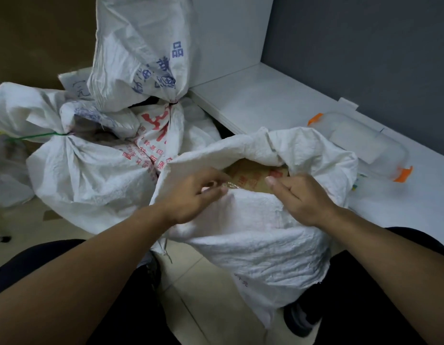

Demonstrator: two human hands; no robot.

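Your left hand (193,195) pinches the near lip of the open white woven sack (253,245) between thumb and curled fingers, with a scrap of crinkled clear film at the fingertips. Your right hand (300,197) hooks its curled fingers over the same lip just beside it, thumb raised. The sack stands directly under both hands, between your knees, its mouth gaping away from you onto brown board with red print (250,179). Expect the weave to be soft, limp and a little slick, so it will likely slip through a light pinch; bunch a good fold of the lip in each fist rather than nipping the frayed edge. With stiff contents it is probably bulky more than heavy. Tied sacks (91,170) crowd the room beyond your left hand, and a white ledge (265,100) carrying a clear box (365,145) hems in your right; open floor (203,295) lies only toward you.
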